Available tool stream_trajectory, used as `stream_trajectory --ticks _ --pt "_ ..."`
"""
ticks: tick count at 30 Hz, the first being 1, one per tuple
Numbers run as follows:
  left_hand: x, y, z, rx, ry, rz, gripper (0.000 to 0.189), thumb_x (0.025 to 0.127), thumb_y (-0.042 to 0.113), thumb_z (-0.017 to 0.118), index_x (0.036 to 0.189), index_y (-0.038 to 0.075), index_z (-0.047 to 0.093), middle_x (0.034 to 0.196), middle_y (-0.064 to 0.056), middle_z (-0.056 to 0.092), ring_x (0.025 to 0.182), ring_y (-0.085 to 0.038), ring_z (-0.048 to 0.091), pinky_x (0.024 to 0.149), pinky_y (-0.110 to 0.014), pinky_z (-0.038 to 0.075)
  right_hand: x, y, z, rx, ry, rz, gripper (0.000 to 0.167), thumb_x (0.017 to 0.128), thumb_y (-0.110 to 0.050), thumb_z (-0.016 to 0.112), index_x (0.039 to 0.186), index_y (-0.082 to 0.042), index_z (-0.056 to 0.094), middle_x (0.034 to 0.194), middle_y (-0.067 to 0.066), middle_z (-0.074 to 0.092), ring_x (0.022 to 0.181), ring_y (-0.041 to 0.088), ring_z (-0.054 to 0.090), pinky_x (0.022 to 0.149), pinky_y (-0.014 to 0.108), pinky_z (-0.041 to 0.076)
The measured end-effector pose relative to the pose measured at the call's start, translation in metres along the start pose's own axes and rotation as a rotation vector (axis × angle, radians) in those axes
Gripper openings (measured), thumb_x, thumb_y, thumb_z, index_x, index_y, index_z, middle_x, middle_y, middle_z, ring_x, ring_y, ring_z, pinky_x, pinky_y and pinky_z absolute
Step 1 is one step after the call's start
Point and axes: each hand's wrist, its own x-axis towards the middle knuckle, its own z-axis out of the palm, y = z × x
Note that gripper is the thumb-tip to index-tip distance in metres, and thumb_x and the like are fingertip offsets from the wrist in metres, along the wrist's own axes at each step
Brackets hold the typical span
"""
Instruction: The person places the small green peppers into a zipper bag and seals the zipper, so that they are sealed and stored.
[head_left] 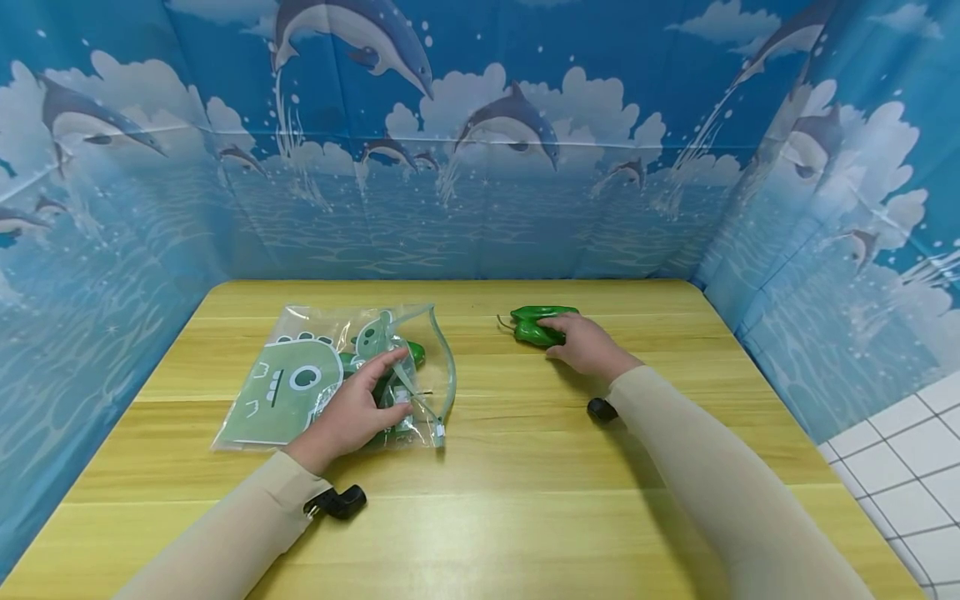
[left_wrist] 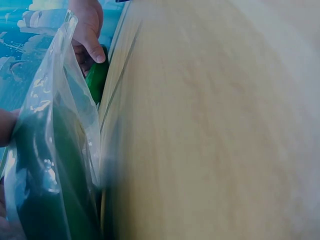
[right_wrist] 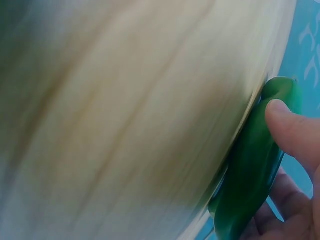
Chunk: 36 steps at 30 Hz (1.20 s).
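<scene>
On the left of the wooden table (head_left: 510,517) lies a clear zip bag (head_left: 277,392) printed with a green one-eyed monster. Green peppers (head_left: 417,353) show inside it, partly covered by the print. My left hand (head_left: 352,417) rests on the bag near its mouth, thumb and fingers spread apart. Over at the back right, my right hand (head_left: 588,346) grips a green pepper (head_left: 534,333), thumb on the near side and fingers over the top. Another green pepper (head_left: 543,312) lies right behind it. In the right wrist view, the thumb presses the side of a glossy pepper (right_wrist: 250,165).
The bag's zip edge (head_left: 450,367) bows out toward the right, with a slider (head_left: 439,430) at its near end. A dolphin-print curtain (head_left: 480,208) surrounds the table's back and sides. White tiles (head_left: 907,458) show at the lower right.
</scene>
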Motion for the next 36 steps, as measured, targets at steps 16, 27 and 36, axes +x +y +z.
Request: stream_trajectory --ticks 16,27,36 --pt "0.0007 -0.0003 -0.0005 0.005 0.001 -0.003 0.080 0.093 0.017 0.081 0.162 0.018 0.039 0.170 -0.005 0.036 0.160 -0.031 0.030 0.128 -0.058 0.029 0.0021 0.0073 -0.0030 0.022 -0.076 0.009 0.072 0.101 -0.015 0.071 0.165 -0.023 0.039 0.168 0.020 0.037 0.155 0.045 0.034 0.122 0.062 0.037" --pt "0.0006 0.0004 -0.0013 0.022 0.002 -0.005 0.081 0.093 0.019 0.081 0.163 0.018 0.040 0.171 -0.004 0.035 0.160 -0.031 0.029 0.128 -0.059 0.029 0.0035 0.0081 -0.0023 -0.063 -0.122 -0.027 0.069 0.104 -0.014 0.067 0.166 -0.017 0.035 0.168 0.024 0.034 0.154 0.046 0.033 0.123 0.062 0.035" --pt "-0.0001 -0.0009 -0.0011 0.021 -0.003 -0.011 0.082 0.093 0.021 0.081 0.163 0.020 0.039 0.172 -0.003 0.034 0.161 -0.032 0.027 0.126 -0.061 0.031 0.0023 0.0088 -0.0027 -0.028 -0.145 -0.001 0.069 0.105 -0.016 0.066 0.166 -0.017 0.035 0.169 0.029 0.027 0.155 0.049 0.030 0.123 0.063 0.035"
